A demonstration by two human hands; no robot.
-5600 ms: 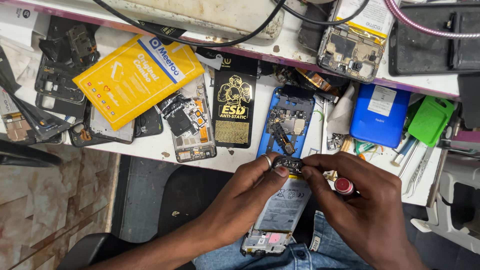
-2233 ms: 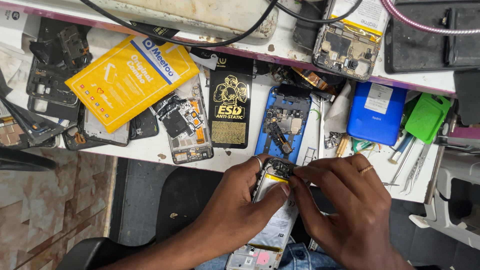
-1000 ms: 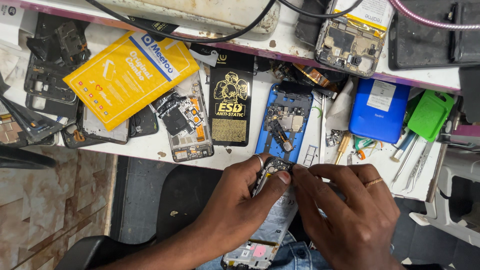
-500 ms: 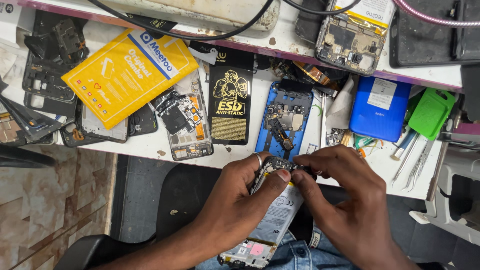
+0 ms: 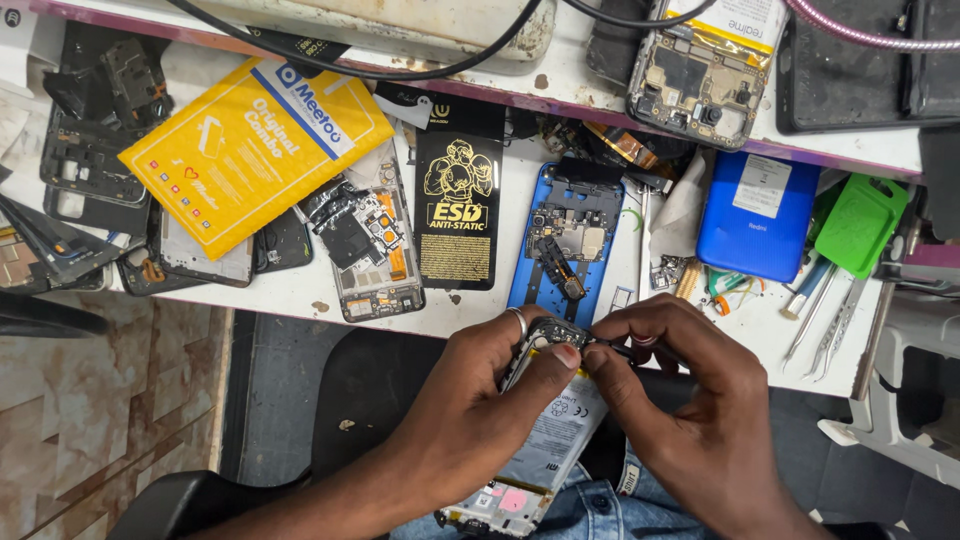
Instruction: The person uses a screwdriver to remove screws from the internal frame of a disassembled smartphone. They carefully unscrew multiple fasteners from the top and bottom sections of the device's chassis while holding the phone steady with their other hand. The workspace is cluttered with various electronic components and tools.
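2 hands work over 1 opened phone [image 5: 545, 440] held above the lap, below the near edge of the worktop [image 5: 470, 305]. The left hand [image 5: 480, 410] grips the phone's upper part, thumb pressed on its top end, with 1 ring on a finger. The right hand [image 5: 690, 400] is closed in a pinch at the phone's top corner, on a thin dark tool or part [image 5: 612, 346] too small to identify.

On the worktop, counted: 1 blue phone shell [image 5: 575, 240] with its inner parts bare, lying just beyond the hands; 1 blue back cover [image 5: 760, 215] to its right; 1 green plastic piece [image 5: 860, 225] beside that; 1 opened phone [image 5: 705, 65] with a gold board on the raised shelf at the back; 1 stripped frame [image 5: 370, 255] left of centre; a heap of dark frames [image 5: 85, 180] at the far left, too tangled to count. At least 2 metal tweezers [image 5: 830, 320] lie at the right edge.

Packages: 1 yellow rectangular packet [image 5: 250, 150] with a blue-and-white corner label lies tilted at the left; 1 black upright rectangular pack [image 5: 458, 215] with a gold figure and gold print sits between the stripped frame and the blue shell. The blue back cover carries 1 white rectangular sticker.

1 black cable [image 5: 400, 65] curves across the back.
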